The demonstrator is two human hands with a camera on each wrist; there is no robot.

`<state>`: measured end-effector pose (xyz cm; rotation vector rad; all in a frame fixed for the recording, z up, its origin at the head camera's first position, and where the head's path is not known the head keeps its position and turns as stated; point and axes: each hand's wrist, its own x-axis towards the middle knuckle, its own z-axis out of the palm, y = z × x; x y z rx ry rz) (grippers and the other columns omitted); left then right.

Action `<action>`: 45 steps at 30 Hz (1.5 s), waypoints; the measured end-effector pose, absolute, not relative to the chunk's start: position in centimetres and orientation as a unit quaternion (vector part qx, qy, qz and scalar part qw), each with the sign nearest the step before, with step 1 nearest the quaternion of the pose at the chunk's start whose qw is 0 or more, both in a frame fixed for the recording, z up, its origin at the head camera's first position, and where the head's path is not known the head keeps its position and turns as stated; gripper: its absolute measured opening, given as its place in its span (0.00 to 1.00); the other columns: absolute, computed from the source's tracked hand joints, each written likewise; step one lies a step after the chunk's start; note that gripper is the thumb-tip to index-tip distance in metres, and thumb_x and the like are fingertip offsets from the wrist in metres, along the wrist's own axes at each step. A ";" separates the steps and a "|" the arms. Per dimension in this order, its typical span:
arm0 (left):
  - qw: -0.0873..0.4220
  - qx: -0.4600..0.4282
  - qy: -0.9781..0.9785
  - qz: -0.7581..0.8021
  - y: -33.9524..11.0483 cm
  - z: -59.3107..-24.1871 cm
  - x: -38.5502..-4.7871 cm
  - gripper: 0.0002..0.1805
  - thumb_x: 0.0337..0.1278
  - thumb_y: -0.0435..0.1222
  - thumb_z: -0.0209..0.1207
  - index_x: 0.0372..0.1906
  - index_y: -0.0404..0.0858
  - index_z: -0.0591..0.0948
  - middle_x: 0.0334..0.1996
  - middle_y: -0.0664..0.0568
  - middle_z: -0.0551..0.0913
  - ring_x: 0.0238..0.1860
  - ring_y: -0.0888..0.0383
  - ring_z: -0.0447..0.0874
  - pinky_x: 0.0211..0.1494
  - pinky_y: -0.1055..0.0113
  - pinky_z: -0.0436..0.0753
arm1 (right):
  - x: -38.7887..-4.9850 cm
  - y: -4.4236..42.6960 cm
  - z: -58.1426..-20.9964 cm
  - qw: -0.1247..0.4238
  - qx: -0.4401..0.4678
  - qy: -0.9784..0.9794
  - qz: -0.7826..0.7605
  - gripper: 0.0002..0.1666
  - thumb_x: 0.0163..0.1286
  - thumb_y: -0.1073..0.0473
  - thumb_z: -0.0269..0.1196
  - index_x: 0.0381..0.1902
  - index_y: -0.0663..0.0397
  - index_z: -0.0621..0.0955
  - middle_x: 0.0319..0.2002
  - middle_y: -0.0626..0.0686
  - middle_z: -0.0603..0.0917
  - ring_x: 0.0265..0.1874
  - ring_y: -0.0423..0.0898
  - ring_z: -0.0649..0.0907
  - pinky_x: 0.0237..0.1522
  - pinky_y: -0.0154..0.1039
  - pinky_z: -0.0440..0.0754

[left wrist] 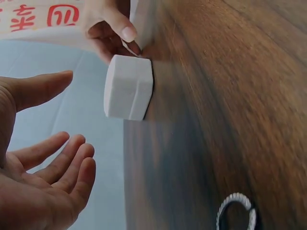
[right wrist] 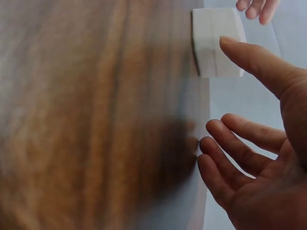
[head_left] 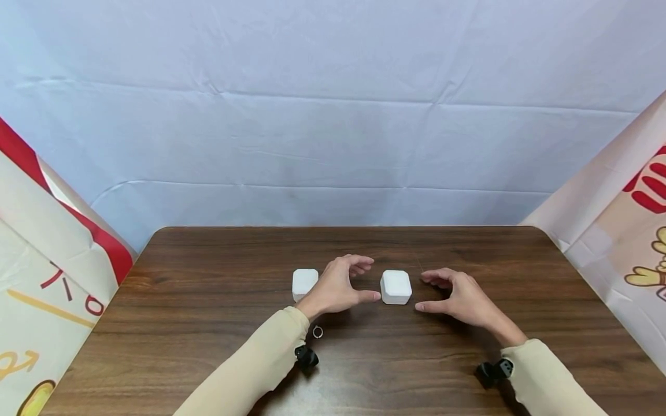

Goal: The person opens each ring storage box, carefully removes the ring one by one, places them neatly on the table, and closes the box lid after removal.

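We see two small white boxes on the wooden table [head_left: 250, 358], and we take the middle box [head_left: 396, 287], standing between the two hands, as our landmark. It sits flat on the wood, its rounded white top facing up, and in the left wrist view we notice a faint seam along its side. The left hand [head_left: 340, 286] is to the left of the middle box, thumb and fingers spread well apart, holding nothing; its thumb tip is just beside the box. To the right of the middle box the right hand [head_left: 460, 297] is spread in much the same way — thumb low, fingers gently bent, nothing in its hold — and we see a narrow gap between it and the box.

The second box [head_left: 304, 283] stands left of the middle box, beyond the left hand, whose wrist covers one corner of it. Nearer to us than the middle box, and to its left, lies a ring [head_left: 317, 331]; the left wrist view shows its ridged, silvery band.

As for writing, far to the right of the middle box a printed cloth [head_left: 619, 242] carries red lettering [head_left: 651, 188], cut off by the edge. The left wrist view shows red characters [left wrist: 62, 16] beyond the middle box, sideways and cropped, so we cannot read them. Far left of the middle box, another cloth [head_left: 47, 254] bears red strokes and a yellow arrow [head_left: 21, 364].
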<state>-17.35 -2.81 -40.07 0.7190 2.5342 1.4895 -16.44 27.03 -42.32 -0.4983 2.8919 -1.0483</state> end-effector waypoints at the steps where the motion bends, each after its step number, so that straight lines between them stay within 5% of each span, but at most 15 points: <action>1: 0.057 0.236 0.837 0.491 -2.7 -40.1 -17.4 0.33 0.47 0.38 0.77 0.61 0.36 0.80 0.53 0.43 0.84 0.55 0.45 0.81 0.61 0.55 0.78 | -16.5 27.0 -42.4 0.015 -0.160 0.928 -0.336 0.42 0.53 0.42 0.80 0.58 0.62 0.82 0.53 0.57 0.85 0.52 0.56 0.83 0.53 0.55 0.81; 45: 0.077 0.206 0.870 0.442 1.0 -42.3 -18.2 0.36 0.44 0.38 0.80 0.61 0.32 0.80 0.51 0.47 0.82 0.54 0.50 0.80 0.57 0.66 0.78 | -18.6 24.4 -44.1 0.035 -0.233 0.915 -0.327 0.42 0.48 0.46 0.83 0.57 0.61 0.83 0.46 0.48 0.80 0.45 0.47 0.78 0.49 0.49 0.76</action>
